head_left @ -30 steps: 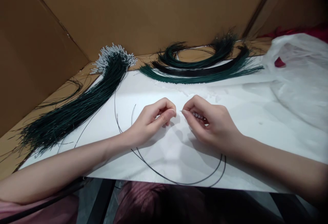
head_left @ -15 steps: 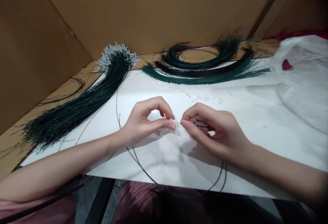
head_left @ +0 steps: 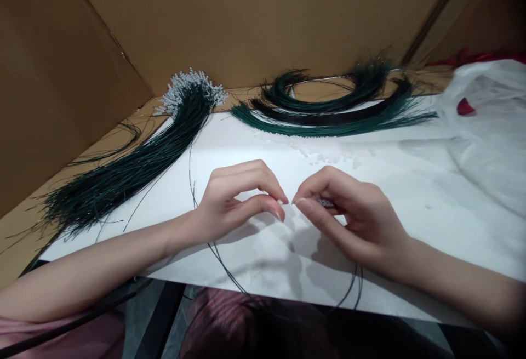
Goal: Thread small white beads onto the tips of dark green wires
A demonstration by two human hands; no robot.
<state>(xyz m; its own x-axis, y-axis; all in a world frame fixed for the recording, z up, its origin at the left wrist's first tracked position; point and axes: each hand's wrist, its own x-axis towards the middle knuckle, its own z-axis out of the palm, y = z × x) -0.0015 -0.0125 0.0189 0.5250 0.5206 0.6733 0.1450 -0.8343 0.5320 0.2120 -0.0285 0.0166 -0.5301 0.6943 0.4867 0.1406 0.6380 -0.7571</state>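
My left hand is closed in a pinch, with a small white bead at its fingertips. Facing it, my right hand pinches a beaded wire; a short row of white beads shows between its fingers. The fingertips of both hands are a small gap apart, just above the white sheet. Thin dark wire loops down below the hands past the table's front edge. The wire's tip is too fine to make out.
A thick bundle of dark green wires with white beaded ends lies at the left. Curved bundles of green and black wire lie at the back, with loose white beads before them. A plastic bag stands right; cardboard walls enclose the back.
My left fingers have moved slightly down and right, closer to my right fingertips. The left fingers now cover more of the bead. The whole view has shifted a little.
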